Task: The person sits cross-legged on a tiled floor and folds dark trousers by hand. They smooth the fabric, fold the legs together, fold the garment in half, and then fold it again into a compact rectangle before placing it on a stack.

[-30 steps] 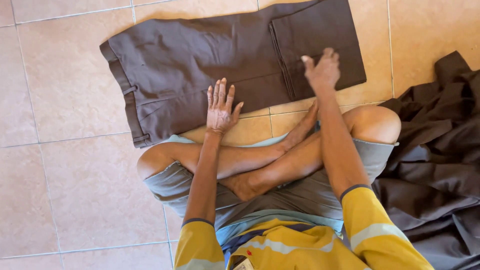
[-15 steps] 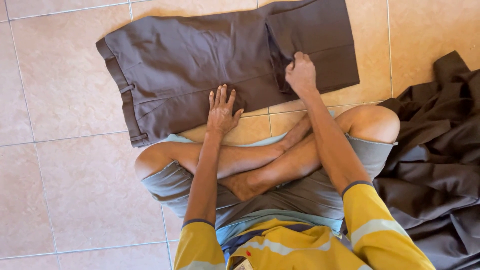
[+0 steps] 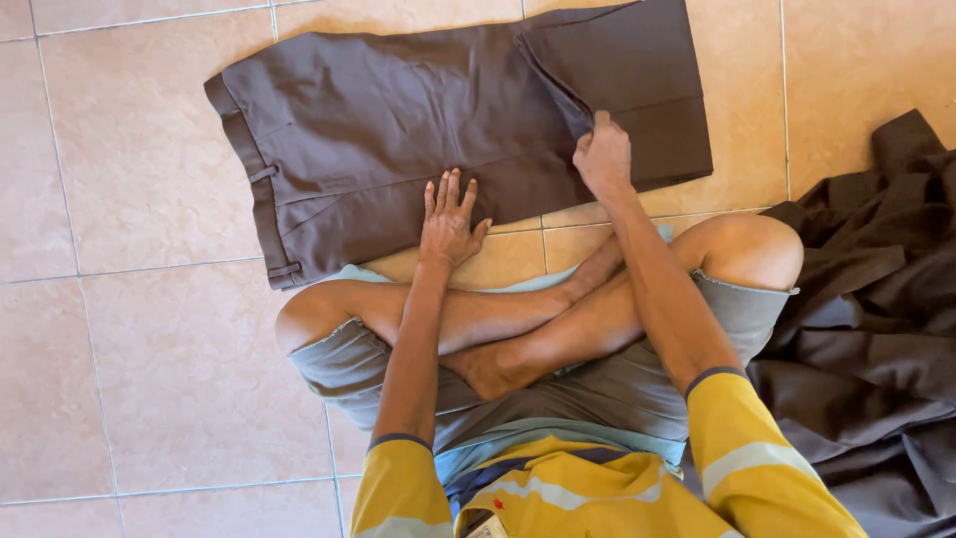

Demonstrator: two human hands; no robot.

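Note:
Dark brown trousers (image 3: 398,120) lie folded flat on the tiled floor in front of me, waistband to the left. My left hand (image 3: 450,221) presses flat on their near edge, fingers spread. My right hand (image 3: 601,157) pinches the edge of the folded-over leg section near the middle of the trousers. I sit cross-legged behind them in grey shorts and a yellow shirt.
A heap of dark brown clothes (image 3: 866,339) lies on the floor at my right knee. Beige floor tiles (image 3: 129,329) stretch to the left and beyond the trousers.
My right hand slid left and toward me along the folded leg, from its far right part to the fold edge, and closed on the cloth. The left hand stayed pressed in place.

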